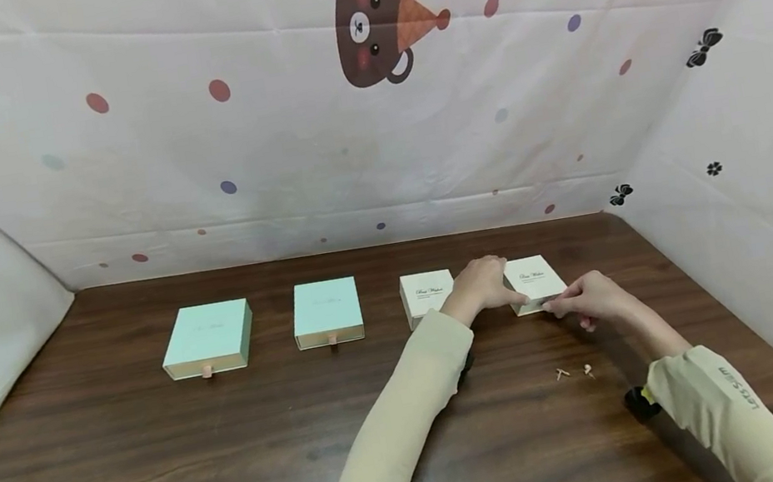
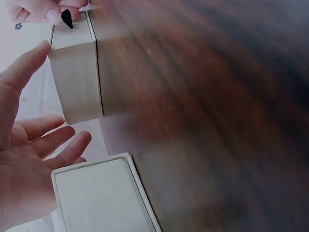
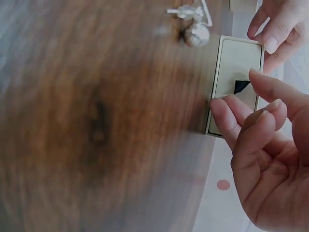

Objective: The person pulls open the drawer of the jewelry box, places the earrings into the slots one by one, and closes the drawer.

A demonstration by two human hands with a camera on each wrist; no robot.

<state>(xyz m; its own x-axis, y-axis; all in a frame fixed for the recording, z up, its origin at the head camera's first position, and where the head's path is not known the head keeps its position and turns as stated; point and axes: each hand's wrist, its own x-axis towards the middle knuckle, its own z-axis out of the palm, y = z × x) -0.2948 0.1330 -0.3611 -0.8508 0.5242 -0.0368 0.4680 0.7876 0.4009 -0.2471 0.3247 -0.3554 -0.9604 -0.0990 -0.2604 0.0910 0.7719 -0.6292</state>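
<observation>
At the far right of the table, a white gift box with dark script on its lid lies under both hands. My left hand holds its left side, with the thumb at the front edge and the fingers toward the back. My right hand is at the front face, where its fingertips pinch a small black ribbon tab. That front panel sits flush within the box rim. A second, matching white box stands just left, partly hidden by my left hand and sleeve.
Two mint-green drawer boxes with pale pull tabs stand to the left. Nearer me, before the white box, lie two small pale pieces, one with a pearl-like bead. White printed cloth walls the table's back and sides.
</observation>
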